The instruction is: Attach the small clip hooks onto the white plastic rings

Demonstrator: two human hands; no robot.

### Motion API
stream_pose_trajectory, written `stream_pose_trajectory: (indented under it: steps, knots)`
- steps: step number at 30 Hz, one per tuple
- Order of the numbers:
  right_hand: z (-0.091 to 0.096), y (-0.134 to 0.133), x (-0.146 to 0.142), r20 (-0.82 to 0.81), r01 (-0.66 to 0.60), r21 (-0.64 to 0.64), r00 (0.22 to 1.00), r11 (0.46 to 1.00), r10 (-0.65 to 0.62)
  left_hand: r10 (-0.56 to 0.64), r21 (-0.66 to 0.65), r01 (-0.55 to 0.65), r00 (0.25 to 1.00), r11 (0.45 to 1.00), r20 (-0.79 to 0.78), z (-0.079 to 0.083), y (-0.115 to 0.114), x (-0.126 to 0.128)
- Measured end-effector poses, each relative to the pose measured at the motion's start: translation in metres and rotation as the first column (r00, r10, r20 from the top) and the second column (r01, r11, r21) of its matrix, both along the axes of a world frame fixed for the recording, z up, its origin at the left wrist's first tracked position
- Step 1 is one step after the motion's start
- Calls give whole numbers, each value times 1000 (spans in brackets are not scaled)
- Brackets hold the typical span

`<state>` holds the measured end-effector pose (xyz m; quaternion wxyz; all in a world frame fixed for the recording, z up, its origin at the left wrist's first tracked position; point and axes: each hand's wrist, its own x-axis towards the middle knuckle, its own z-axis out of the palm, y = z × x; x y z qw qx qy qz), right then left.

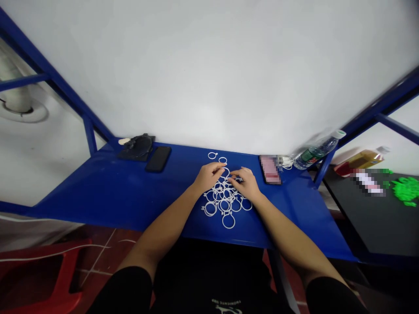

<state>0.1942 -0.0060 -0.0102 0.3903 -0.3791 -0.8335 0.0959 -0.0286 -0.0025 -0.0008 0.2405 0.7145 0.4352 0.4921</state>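
Several white plastic rings (228,221), each with a small tab or clip, lie in a loose, overlapping pile on the blue tabletop. My left hand (209,175) is at the far side of the pile, its thumb and fingers pinched on one white ring (225,170). Close by on the right, my right hand (246,182) has curled fingers, with the tips at the right edge of that same ring. Part of the pile is hidden under both hands. Beyond my left hand, two separate rings (212,155) lie near the wall.
On the blue table (108,187), a black phone (158,158) and a dark crumpled item (138,146) lie left. A pink-screened phone (270,169), white cable (287,162) and plastic bottle (316,151) are at right. A darker side table (369,222) holds green pieces (406,190).
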Motion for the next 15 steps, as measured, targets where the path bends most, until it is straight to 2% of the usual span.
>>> stream_pose_trajectory:
  steps: [5,10,15]
  knots:
    - [-2,2,0,23,-32,15,999,999,32,-26,32,27,999,999,-24,2,-6,4]
    - [1,0,-2,45,-83,39,996,996,82,40,84,-36,998,996,-54,4,-6,2]
    - [5,-5,-4,-7,-57,48,998,997,58,65,79,-51,980,996,-187,2,-10,3]
